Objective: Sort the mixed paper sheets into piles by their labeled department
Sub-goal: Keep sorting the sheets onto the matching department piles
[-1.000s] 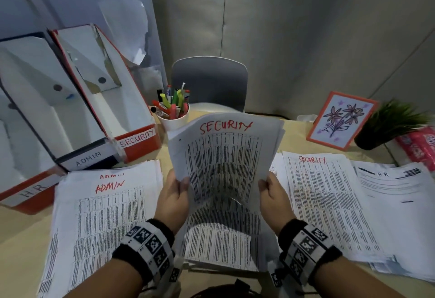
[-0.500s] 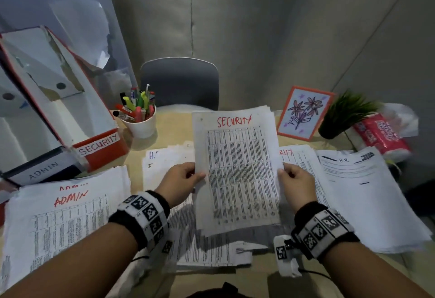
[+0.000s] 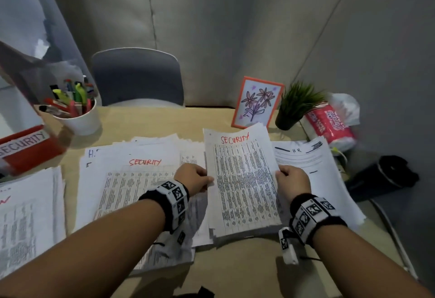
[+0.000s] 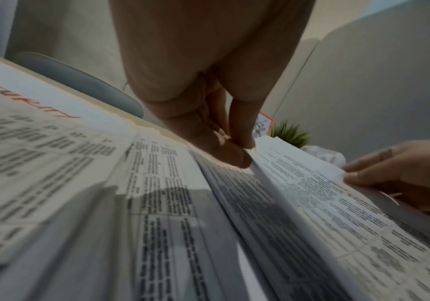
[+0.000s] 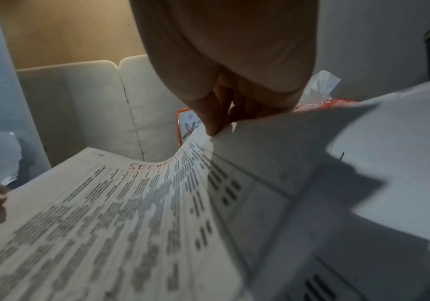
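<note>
While SECURITY bundle (image 3: pixel 242 184) is pinched at both side edges by left hand (image 3: pixel 193 178) and right hand (image 3: pixel 292 181), low over SECURITY pile, sorting judged partway: HR pile (image 3: pixel 313 165) formed; mixed stack (image 3: pixel 131 180) left unsorted.

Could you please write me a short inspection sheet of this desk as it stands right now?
Surface: tan table, mostly under paper.
Job's things: held SECURITY stack; middle pile topped SECURITY; HR pile at right; red SECURITY file box.
Clutter: pen cup, flower picture, potted plant, tissue pack.
Hands: left hand and right hand pinch the held stack's side edges.
Cables: thin black lead by the right wrist.
Surroundings: grey chair, grey wall, black bin.
</note>
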Motion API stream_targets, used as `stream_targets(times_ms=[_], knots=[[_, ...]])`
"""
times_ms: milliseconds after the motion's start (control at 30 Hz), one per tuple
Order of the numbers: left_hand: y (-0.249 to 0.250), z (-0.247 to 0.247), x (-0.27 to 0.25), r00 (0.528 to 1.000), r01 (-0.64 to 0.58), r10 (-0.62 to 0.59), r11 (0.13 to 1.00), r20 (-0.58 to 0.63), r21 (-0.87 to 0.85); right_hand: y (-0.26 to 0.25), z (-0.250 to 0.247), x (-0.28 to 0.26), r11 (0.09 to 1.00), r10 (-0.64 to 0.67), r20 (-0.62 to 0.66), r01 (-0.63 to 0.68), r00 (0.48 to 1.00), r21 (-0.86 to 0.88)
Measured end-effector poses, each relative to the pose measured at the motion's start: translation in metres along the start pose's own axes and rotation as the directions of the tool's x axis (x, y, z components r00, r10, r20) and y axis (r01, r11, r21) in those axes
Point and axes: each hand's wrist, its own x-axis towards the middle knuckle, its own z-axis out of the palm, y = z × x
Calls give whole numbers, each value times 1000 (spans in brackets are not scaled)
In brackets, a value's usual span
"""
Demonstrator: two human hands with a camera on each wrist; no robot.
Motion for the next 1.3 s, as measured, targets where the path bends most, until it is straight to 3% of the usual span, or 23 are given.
stream_targets(times_ms=[167, 233, 333, 533, 700, 800, 933, 1033, 1133, 1300], knots=[[9, 16, 8, 997, 71, -70, 996, 35, -45, 10, 2, 18, 995, 28, 80, -20, 996, -96], [6, 12, 3, 995, 79, -78, 997, 62, -10, 12, 3, 19, 979, 54, 164, -21, 985, -201], [-7, -3, -10, 996, 64, -65, 998, 55, 26, 16, 7, 18, 959, 70, 175, -18, 982, -282], [-54, -78, -42, 972, 190, -209, 967, -103, -169, -14, 28, -13, 958, -124, 196, 169, 973, -232], [-112, -148, -65, 876, 298, -305, 951, -373, -79, -53, 77, -48, 966, -194, 371, 242, 908, -88], [-139, -169, -75, 838, 409, -381, 912, -390, -12, -78, 108, -68, 976, -159, 477, 210, 864, -54], [-157, -175, -82, 859, 412, -365, 909, -359, 62, -101, 142, -86, 974, -95, 560, 194, 823, -121], [-161, -171, -85, 874, 353, -307, 934, -376, 59, -108, 157, -92, 971, -74, 540, 183, 838, -152], [-164, -172, -86, 881, 292, -254, 956, -399, 37, -107, 164, -95, 985, -63, 451, 129, 890, -116], [-174, -177, -89, 877, 263, -298, 954, -378, -141, -100, 166, -101, 999, -33, 422, 46, 906, -21]])
